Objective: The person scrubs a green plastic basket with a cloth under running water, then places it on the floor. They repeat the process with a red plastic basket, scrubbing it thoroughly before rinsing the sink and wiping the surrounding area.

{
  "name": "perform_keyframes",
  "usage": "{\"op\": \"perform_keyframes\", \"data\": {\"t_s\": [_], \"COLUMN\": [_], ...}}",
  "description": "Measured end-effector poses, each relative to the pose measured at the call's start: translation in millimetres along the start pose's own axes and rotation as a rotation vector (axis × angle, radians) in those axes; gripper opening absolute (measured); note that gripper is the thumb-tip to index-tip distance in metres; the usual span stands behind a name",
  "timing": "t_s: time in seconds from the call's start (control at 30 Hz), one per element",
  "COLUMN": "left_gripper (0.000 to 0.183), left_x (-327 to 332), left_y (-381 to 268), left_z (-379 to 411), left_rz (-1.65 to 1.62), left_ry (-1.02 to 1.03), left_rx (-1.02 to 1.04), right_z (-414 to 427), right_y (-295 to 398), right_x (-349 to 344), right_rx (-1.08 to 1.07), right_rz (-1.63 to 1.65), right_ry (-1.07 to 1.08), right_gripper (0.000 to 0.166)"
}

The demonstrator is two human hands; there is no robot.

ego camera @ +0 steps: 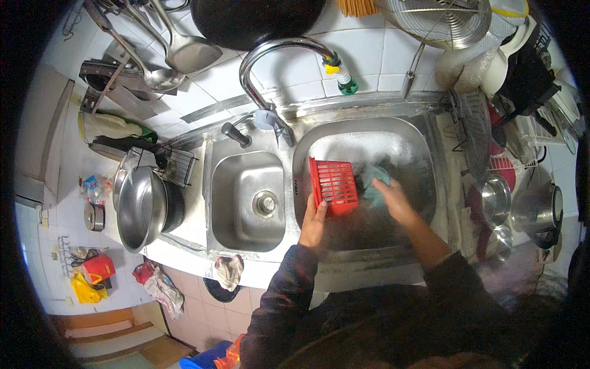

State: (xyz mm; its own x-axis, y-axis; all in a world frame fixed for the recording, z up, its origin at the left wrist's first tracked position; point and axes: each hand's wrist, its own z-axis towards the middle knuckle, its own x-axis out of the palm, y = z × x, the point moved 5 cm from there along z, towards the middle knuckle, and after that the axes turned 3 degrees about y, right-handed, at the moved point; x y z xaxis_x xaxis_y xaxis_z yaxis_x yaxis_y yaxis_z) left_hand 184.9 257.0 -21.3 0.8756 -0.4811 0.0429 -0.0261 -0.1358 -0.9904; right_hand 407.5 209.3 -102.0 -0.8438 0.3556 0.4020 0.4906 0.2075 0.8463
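My left hand (313,226) grips the lower rim of a red slotted plastic basket (339,184), which is tilted on its side over the left part of the large steel sink basin (364,124). To its right, my right hand (394,196) holds a teal cloth or scouring pad (375,182), blurred and apart from the basket. Murky water with white suds lies in the basin below both hands. A curved chrome faucet (258,57) with a green-tipped nozzle (348,86) arches behind the basin.
A smaller steel basin (249,175) with a drain adjoins on the left. Steel bowls (140,210) and a wire rack (182,163) stand beyond it. Pots (534,212) and racks crowd the right side. Ladles, a spatula (191,53) and a wok (258,20) hang behind.
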Motion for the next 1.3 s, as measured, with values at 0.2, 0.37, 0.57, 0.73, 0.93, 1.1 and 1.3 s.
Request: {"op": "perform_keyframes", "data": {"t_s": [0.2,0.37,0.57,0.73,0.93,1.1,1.3], "left_gripper": [0.050,0.048,0.032,0.029,0.027,0.016,0.019], "left_x": [9.9,11.2,18.5,23.4,7.6,-18.2,-26.7], "left_y": [22.0,22.1,30.9,27.0,44.4,37.5,36.3], "left_z": [1.0,-19.9,-24.1,-33.5,-50.4,-60.3,-52.5], "left_rz": [-0.110,-0.073,0.160,0.276,0.095,-0.054,-0.465], "left_ry": [-0.006,-0.077,-0.132,-0.087,-0.117,-0.278,-0.454], "left_rx": [0.007,-0.123,0.062,0.007,-0.024,-0.004,-0.063], "right_z": [-53.2,-31.7,29.9,110.4,77.2,28.1,-35.3], "right_y": [58.1,30.5,31.4,-7.3,-15.8,-82.8,-9.6], "right_x": [126.7,138.5,132.9,70.2,-62.3,-126.4,34.8], "right_rx": [-0.583,-0.745,-0.223,0.041,0.145,0.070,0.047], "right_rz": [-1.273,-1.345,-1.254,-1.348,-1.570,-1.002,-0.458], "right_ry": [0.100,0.063,-0.121,0.142,-0.218,-0.326,0.063], "right_gripper": [0.046,0.052,0.050,0.043,0.033,0.040,0.033]}}
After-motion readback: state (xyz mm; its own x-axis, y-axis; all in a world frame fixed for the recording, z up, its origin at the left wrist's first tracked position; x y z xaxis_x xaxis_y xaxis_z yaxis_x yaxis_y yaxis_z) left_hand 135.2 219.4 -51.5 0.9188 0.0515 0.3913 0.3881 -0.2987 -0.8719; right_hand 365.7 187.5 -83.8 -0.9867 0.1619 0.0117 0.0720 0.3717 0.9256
